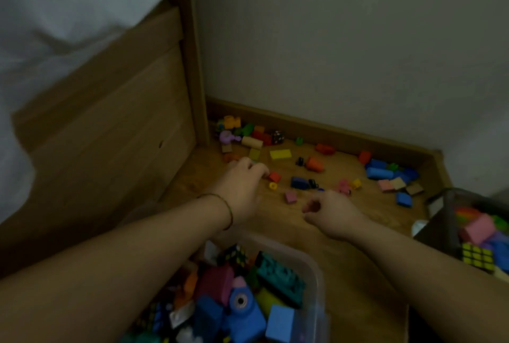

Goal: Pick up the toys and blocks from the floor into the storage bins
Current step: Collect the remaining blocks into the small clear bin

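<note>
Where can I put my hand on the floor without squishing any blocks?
Bare floor lies between the clear bin and the dark bin, near the right hand. Another strip runs along the bed's wooden side, beside the left hand. The corner pile and the blue blocks by the wall are crowded.

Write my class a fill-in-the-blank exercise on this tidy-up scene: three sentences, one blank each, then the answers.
1. The bracelet sits on the person's ___ wrist.
2. The Rubik's cube showing a yellow face lies in the dark bin on the person's ___ side.
3. The small ring on the floor near the red block is ___ in colour.

Missing words: left; right; yellow.
</note>
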